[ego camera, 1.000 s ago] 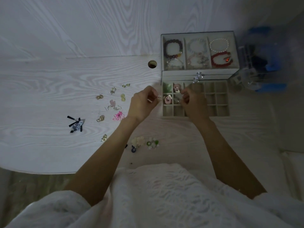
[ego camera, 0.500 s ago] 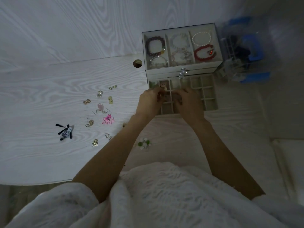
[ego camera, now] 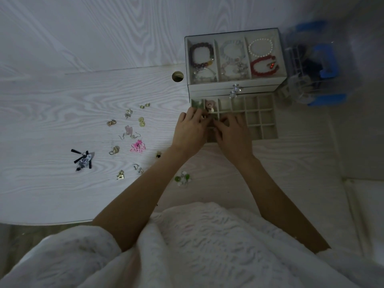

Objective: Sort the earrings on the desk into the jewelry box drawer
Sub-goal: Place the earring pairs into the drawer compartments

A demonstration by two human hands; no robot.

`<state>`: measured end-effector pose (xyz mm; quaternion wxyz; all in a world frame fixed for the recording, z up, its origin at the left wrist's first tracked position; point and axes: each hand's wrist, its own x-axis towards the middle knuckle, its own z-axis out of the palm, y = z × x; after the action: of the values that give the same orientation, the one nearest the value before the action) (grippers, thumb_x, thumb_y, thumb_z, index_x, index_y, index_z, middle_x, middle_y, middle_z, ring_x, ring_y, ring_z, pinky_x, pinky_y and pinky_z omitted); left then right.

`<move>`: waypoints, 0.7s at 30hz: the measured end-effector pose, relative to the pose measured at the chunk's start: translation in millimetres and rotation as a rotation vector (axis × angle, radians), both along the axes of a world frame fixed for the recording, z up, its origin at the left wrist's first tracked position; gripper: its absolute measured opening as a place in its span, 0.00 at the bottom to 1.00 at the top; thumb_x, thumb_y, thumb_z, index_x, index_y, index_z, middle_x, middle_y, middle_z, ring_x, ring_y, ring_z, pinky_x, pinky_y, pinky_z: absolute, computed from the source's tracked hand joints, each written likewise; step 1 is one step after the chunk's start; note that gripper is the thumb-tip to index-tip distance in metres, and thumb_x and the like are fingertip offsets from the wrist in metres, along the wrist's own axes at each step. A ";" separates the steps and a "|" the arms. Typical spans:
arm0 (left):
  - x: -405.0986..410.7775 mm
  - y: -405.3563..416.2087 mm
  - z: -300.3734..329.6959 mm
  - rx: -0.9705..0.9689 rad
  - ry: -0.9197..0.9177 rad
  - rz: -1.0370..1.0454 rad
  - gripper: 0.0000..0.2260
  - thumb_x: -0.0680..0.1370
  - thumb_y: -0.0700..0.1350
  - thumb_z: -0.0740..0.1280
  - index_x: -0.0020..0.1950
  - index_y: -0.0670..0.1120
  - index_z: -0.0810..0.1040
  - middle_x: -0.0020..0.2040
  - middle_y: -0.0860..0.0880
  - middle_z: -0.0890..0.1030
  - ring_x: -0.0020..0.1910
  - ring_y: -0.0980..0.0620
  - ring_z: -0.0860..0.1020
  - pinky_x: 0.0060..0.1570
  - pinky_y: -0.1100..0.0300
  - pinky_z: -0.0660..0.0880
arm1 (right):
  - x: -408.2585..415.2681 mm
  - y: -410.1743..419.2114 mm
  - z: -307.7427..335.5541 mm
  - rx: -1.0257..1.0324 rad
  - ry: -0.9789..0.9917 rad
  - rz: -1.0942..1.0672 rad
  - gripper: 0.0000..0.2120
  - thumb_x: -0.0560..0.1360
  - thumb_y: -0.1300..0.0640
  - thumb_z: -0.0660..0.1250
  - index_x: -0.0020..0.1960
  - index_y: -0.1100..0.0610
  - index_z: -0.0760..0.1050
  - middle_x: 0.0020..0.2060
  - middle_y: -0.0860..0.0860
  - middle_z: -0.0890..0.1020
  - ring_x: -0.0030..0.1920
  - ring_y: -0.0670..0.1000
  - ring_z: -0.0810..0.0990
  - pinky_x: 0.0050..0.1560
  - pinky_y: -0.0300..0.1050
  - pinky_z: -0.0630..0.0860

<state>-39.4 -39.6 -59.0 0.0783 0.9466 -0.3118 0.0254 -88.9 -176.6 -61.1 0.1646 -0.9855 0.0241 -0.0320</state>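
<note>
Sleeves (ego camera: 187,246) white and fuzzy at the near edge, bare forearms reaching forward over the desk (ego camera: 41,100). Green-and-white earrings (ego camera: 182,179) between the forearms. Left of the arms, loose earrings scattered on the wood: gold piece (ego camera: 120,175), black-tasselled pair (ego camera: 83,160), pink flower pair (ego camera: 137,146), pale pink hooks (ego camera: 128,130), yellow studs (ego camera: 141,121), more small gold and silver bits beyond. Left hand (ego camera: 190,132) and right hand (ego camera: 233,134) side by side over the drawer (ego camera: 268,132), fingers curled down into the near-left cells, fingertips close together; held or not, cannot tell. Drawer pulled out from the box (ego camera: 234,88), gridded; pink piece (ego camera: 210,106) in a back-left cell, green bits in the corner cell. Bracelets (ego camera: 261,65) under the clear lid. Blue-and-clear organiser (ego camera: 313,69) to the right, blurred.
</note>
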 end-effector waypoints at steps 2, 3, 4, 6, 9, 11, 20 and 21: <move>0.0 5.0 3.2 -0.034 -0.014 -0.013 0.12 0.72 0.46 0.60 0.50 0.48 0.81 0.48 0.49 0.81 0.48 0.44 0.77 0.41 0.56 0.70 | -0.8 2.7 -3.2 -0.053 0.016 -0.004 0.13 0.75 0.52 0.58 0.54 0.53 0.78 0.47 0.56 0.78 0.48 0.59 0.74 0.42 0.47 0.72; -0.2 8.1 4.1 -0.033 -0.027 -0.026 0.13 0.72 0.46 0.58 0.49 0.48 0.81 0.48 0.50 0.81 0.47 0.45 0.77 0.41 0.56 0.70 | -0.5 4.0 -4.0 -0.084 0.022 0.000 0.14 0.75 0.51 0.57 0.55 0.53 0.77 0.48 0.56 0.77 0.48 0.59 0.74 0.43 0.47 0.71; -0.8 11.3 4.6 -0.032 -0.030 -0.038 0.14 0.72 0.46 0.57 0.49 0.48 0.82 0.47 0.51 0.82 0.46 0.45 0.77 0.41 0.56 0.69 | 0.1 5.2 -3.7 -0.108 0.024 0.007 0.15 0.75 0.50 0.57 0.56 0.53 0.76 0.48 0.56 0.77 0.48 0.59 0.74 0.44 0.47 0.71; -1.5 15.3 6.5 -0.027 -0.017 -0.064 0.16 0.71 0.45 0.56 0.49 0.48 0.82 0.47 0.52 0.83 0.46 0.45 0.77 0.42 0.57 0.66 | 2.2 4.0 -1.6 -0.107 0.006 0.023 0.14 0.76 0.51 0.60 0.57 0.54 0.76 0.49 0.57 0.77 0.48 0.59 0.73 0.44 0.47 0.71; -2.9 19.7 8.4 -0.050 0.019 -0.096 0.17 0.71 0.46 0.55 0.49 0.47 0.82 0.47 0.51 0.83 0.46 0.44 0.78 0.42 0.57 0.60 | 2.2 -0.9 0.8 -0.096 -0.013 0.050 0.11 0.76 0.53 0.62 0.54 0.56 0.77 0.51 0.55 0.77 0.50 0.58 0.73 0.46 0.49 0.70; -4.7 24.2 10.1 -0.110 0.061 -0.086 0.16 0.72 0.46 0.55 0.50 0.46 0.82 0.48 0.49 0.83 0.47 0.43 0.78 0.44 0.56 0.64 | 1.5 -1.5 1.2 -0.098 0.001 0.056 0.10 0.76 0.54 0.62 0.52 0.58 0.78 0.52 0.55 0.77 0.51 0.58 0.72 0.49 0.50 0.69; -58.6 96.4 14.8 -0.242 0.302 0.112 0.13 0.70 0.46 0.72 0.53 0.46 0.78 0.47 0.49 0.82 0.47 0.45 0.76 0.47 0.53 0.73 | -39.4 38.0 22.9 0.316 0.110 0.367 0.10 0.72 0.62 0.68 0.54 0.60 0.76 0.44 0.56 0.79 0.41 0.55 0.77 0.40 0.45 0.72; -65.3 101.9 9.8 -0.162 0.326 0.085 0.15 0.68 0.48 0.73 0.53 0.47 0.78 0.48 0.48 0.82 0.47 0.44 0.75 0.47 0.52 0.74 | -45.4 43.8 18.7 0.320 0.176 0.413 0.12 0.71 0.61 0.69 0.54 0.60 0.76 0.45 0.56 0.79 0.41 0.55 0.77 0.40 0.46 0.72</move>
<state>-104.7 62.2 -49.2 0.2028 0.9410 -0.2517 -0.0999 -134.3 -132.8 -42.4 0.3184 -0.9301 -0.1583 0.0921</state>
